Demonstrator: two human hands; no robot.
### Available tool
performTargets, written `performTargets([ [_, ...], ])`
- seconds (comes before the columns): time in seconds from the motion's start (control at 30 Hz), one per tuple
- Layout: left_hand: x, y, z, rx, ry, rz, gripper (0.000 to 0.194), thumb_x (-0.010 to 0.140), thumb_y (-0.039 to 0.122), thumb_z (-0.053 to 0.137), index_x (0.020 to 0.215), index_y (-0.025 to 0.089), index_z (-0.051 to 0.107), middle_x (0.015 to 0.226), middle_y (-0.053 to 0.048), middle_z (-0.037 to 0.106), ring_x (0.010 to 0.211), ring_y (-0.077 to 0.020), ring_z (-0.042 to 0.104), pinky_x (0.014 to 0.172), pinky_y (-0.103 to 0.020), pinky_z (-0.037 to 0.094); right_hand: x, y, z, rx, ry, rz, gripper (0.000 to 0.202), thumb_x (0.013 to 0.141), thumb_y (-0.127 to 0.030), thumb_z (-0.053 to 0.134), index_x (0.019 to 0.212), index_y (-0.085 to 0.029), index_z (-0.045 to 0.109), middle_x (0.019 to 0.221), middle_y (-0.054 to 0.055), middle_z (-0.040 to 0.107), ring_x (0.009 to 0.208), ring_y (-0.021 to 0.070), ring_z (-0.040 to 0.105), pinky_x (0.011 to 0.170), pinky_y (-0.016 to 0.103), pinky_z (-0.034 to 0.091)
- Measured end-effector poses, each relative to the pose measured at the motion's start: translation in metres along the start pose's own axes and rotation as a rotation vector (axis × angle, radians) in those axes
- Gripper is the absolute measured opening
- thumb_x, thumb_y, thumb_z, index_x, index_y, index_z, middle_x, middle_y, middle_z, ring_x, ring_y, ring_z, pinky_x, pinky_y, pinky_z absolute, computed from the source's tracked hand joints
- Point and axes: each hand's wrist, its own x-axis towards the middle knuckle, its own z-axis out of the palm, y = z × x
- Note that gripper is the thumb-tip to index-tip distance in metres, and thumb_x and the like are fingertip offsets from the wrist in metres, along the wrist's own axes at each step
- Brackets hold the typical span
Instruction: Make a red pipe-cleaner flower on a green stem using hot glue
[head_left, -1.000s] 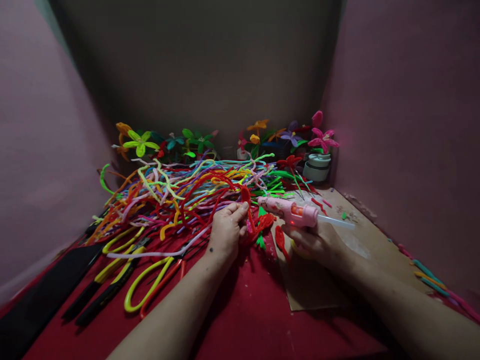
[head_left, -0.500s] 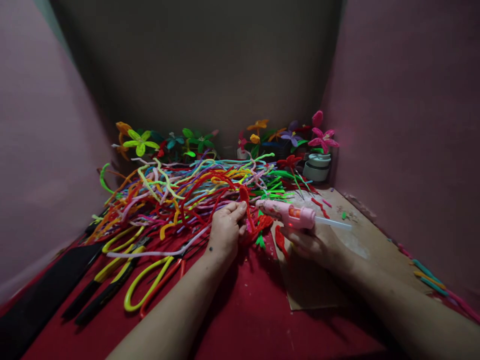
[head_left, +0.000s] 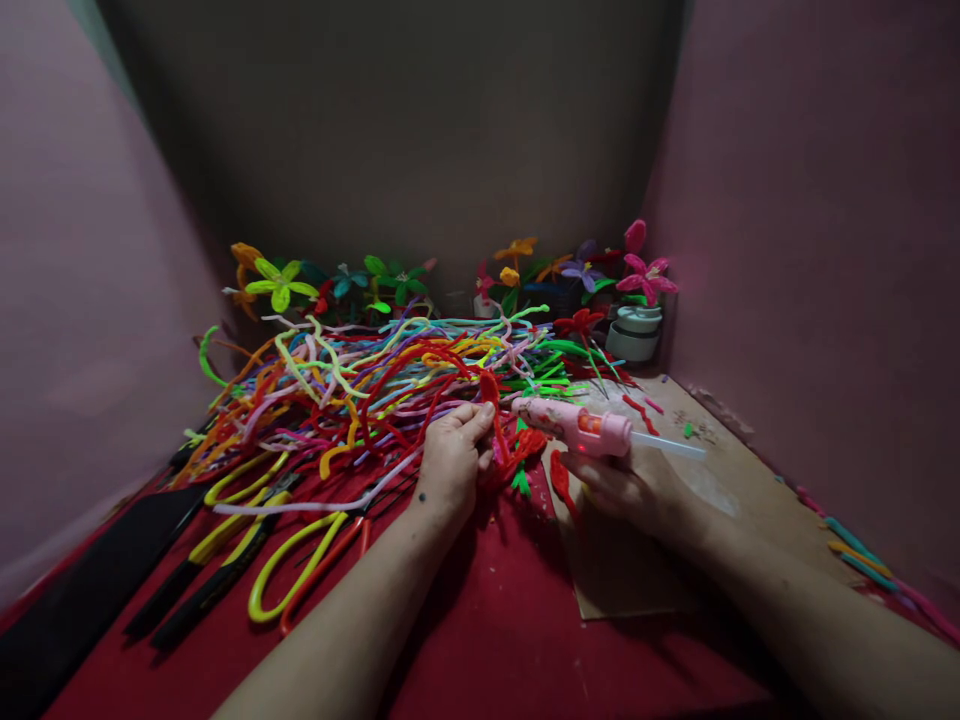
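Head view: the left hand (head_left: 456, 450) pinches a red fuzzy petal (head_left: 490, 390) between thumb and fingers. The right hand (head_left: 637, 485) grips a pink glue gun (head_left: 574, 422), its nozzle pointing at the petal. Colorful pipe cleaners (head_left: 375, 370) heap beyond the left hand; pliers (head_left: 232, 550) lie left of it on the red counter (head_left: 480, 640).

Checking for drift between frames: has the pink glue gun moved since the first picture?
Yes, slightly: the pink glue gun has shifted left, toward the left hand, judged against the lidded container behind it.
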Motion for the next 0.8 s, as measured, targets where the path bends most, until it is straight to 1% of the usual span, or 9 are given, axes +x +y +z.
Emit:
performTargets([
  [0.1,-0.0004,0.0003,0.0002,0.018,0.000,0.008,0.025,0.068,0.031,0.065,0.059,0.016,0.047,0.041,0.009,0.033,0.030,-0.0018,0.028,0.032,-0.015,0.018,-0.0004,-0.0002,-0.0005,0.001,0.027,0.011,0.043,0.086,-0.026,0.049,0.129,-0.029,0.049,0.133,0.001,0.050,0.124,0.0247,0.044,0.107,0.042,0.033],
  [0.2,-0.0005,0.0001,0.0001,0.022,-0.002,0.013,0.025,0.068,0.031,0.064,0.059,0.016,0.047,0.041,0.008,0.033,0.030,-0.0024,0.028,0.031,-0.016,0.018,-0.0006,-0.0015,-0.0014,-0.019,0.044,0.039,0.043,0.086,-0.026,0.050,0.128,-0.028,0.049,0.131,0.001,0.051,0.123,0.0265,0.045,0.107,0.044,0.034],
  [0.37,-0.0007,-0.0002,0.0003,0.012,-0.008,0.006,0.025,0.069,0.032,0.064,0.058,0.016,0.047,0.040,0.008,0.033,0.030,-0.0029,0.027,0.030,-0.016,0.017,0.0003,-0.0003,-0.0007,-0.025,0.030,0.030,0.043,0.085,-0.029,0.051,0.128,-0.029,0.049,0.132,0.003,0.050,0.125,0.0256,0.042,0.107,0.045,0.032],
  [0.5,-0.0008,0.0006,0.0009,0.027,-0.001,0.032,0.026,0.069,0.031,0.064,0.058,0.015,0.048,0.040,0.008,0.034,0.030,-0.0026,0.027,0.030,-0.016,0.017,-0.0002,0.0019,0.0000,0.014,-0.009,-0.005,0.043,0.085,-0.026,0.049,0.128,-0.028,0.049,0.134,0.003,0.049,0.126,0.0243,0.042,0.108,0.044,0.031],
  [0.63,-0.0011,0.0012,0.0014,0.012,0.000,0.026,0.028,0.067,0.032,0.067,0.056,0.015,0.047,0.040,0.008,0.033,0.030,-0.0025,0.028,0.030,-0.015,0.017,-0.0019,0.0035,-0.0009,0.023,-0.025,0.022,0.045,0.085,-0.018,0.047,0.130,-0.026,0.047,0.134,0.002,0.049,0.124,0.0227,0.044,0.107,0.042,0.033],
  [0.8,-0.0006,0.0001,0.0006,0.000,-0.004,0.018,0.027,0.066,0.033,0.067,0.058,0.015,0.048,0.040,0.008,0.033,0.030,-0.0026,0.027,0.031,-0.016,0.017,-0.0006,0.0026,-0.0016,-0.025,-0.013,0.009,0.045,0.084,-0.019,0.049,0.129,-0.025,0.048,0.134,0.003,0.049,0.126,0.0220,0.042,0.109,0.042,0.029],
])
